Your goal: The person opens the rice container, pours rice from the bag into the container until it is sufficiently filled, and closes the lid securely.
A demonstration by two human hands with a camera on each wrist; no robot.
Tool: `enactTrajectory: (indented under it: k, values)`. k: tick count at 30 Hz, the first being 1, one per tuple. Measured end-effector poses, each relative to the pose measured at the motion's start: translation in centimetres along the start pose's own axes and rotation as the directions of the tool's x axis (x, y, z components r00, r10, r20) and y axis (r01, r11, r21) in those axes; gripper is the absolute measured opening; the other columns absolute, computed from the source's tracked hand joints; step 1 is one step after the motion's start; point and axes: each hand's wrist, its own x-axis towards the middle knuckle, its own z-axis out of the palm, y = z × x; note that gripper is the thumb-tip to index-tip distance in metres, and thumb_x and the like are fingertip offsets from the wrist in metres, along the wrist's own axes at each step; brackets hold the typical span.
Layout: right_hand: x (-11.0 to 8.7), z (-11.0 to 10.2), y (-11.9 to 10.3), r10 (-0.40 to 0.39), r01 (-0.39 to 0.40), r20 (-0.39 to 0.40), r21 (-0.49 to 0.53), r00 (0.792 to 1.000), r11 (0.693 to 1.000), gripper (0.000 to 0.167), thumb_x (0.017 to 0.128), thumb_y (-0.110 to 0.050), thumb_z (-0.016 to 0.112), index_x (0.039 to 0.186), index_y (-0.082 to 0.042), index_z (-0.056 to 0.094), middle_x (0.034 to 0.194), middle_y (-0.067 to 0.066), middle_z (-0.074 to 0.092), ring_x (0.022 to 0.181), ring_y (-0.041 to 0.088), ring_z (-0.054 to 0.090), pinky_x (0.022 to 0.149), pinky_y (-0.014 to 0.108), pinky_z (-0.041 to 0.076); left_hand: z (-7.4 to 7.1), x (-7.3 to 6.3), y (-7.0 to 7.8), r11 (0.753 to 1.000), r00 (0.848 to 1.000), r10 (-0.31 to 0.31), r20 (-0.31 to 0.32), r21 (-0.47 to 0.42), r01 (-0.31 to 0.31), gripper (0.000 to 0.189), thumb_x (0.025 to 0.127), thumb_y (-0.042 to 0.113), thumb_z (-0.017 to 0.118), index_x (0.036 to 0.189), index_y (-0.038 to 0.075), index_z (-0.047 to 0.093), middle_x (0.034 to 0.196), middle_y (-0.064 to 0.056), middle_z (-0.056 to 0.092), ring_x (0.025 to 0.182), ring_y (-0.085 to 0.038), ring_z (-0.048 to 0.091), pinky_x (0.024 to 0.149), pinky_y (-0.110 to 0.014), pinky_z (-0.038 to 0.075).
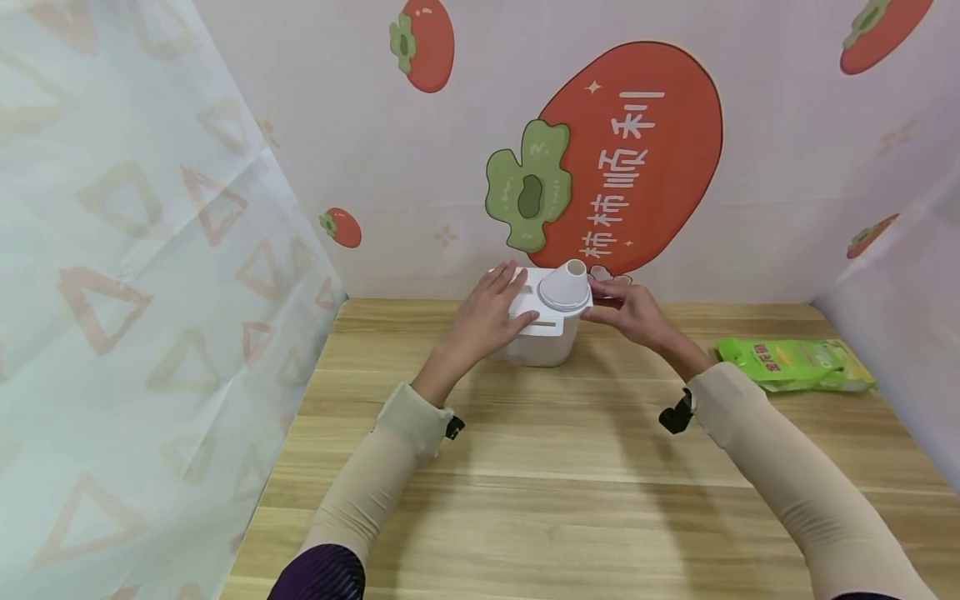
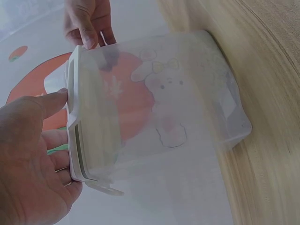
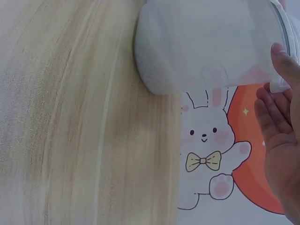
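Observation:
A translucent plastic storage container (image 1: 536,354) stands upright on the wooden table near the back wall. Its white lid (image 1: 530,300) carries a white cone-shaped cup (image 1: 564,288) with a narrow round top. In the left wrist view, pale grainy contents (image 2: 213,70) show low inside the container. My left hand (image 1: 491,314) lies across the left part of the lid, fingers over its far edge and thumb on its front. At the lid's right corner, my right hand (image 1: 633,315) pinches the edge with thumb and fingers. The fingertips behind the lid are partly hidden.
A green snack-like packet (image 1: 795,364) lies on the table (image 1: 540,483) at the right. Patterned cloth walls border the table at the left, back and right. The back wall (image 1: 420,167) has persimmon prints and stands close behind the container.

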Motion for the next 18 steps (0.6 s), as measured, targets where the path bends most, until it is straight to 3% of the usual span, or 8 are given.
enactTrajectory:
  k: [7,10,14,18]
  values:
    - [0.3,-1.2,-0.5,-0.036,0.044,0.056,-0.15,0.998,0.988,0.063,0.09,-0.008,0.085,0.145,0.005,0.059,0.132,0.025,0.067,0.118,0.039,0.069,0.099,0.048,0.059,-0.2,-0.1,0.1,1.0,1.0,-0.007,-0.003,-0.012,0.007,0.077,0.104,0.046,0.067,0.163,0.005,0.04,0.172,-0.016,0.031,0.162,-0.028,0.023,0.133,-0.037,0.014]
    - [0.6,-1.8,-0.9,-0.035,0.051,0.087,-0.192,0.996,0.98,0.063,0.088,-0.01,0.088,0.143,0.005,0.062,0.132,0.024,0.069,0.116,0.039,0.071,0.098,0.052,0.057,-0.2,-0.2,0.1,1.0,1.0,-0.01,-0.003,-0.015,0.01,0.076,0.104,0.046,0.067,0.163,0.005,0.04,0.172,-0.016,0.031,0.162,-0.028,0.023,0.133,-0.037,0.014]
    - [0.7,-2.3,-1.2,0.007,0.017,0.092,-0.264,0.996,0.964,0.065,0.086,-0.02,0.091,0.142,0.001,0.065,0.132,0.021,0.072,0.11,0.036,0.073,0.094,0.046,0.061,-0.2,-0.2,0.1,1.0,1.0,-0.009,0.002,-0.019,0.009,0.076,0.104,0.046,0.067,0.163,0.005,0.04,0.172,-0.016,0.031,0.162,-0.028,0.023,0.133,-0.037,0.013]
    - [0.6,-2.8,-1.6,0.052,-0.037,0.054,-0.25,0.997,0.968,0.063,0.085,-0.022,0.092,0.139,0.0,0.068,0.129,0.021,0.072,0.108,0.037,0.074,0.091,0.039,0.063,-0.2,-0.2,0.1,1.0,1.0,-0.009,0.001,-0.015,0.009,0.076,0.104,0.045,0.066,0.163,0.005,0.039,0.172,-0.016,0.03,0.162,-0.028,0.023,0.133,-0.036,0.013]
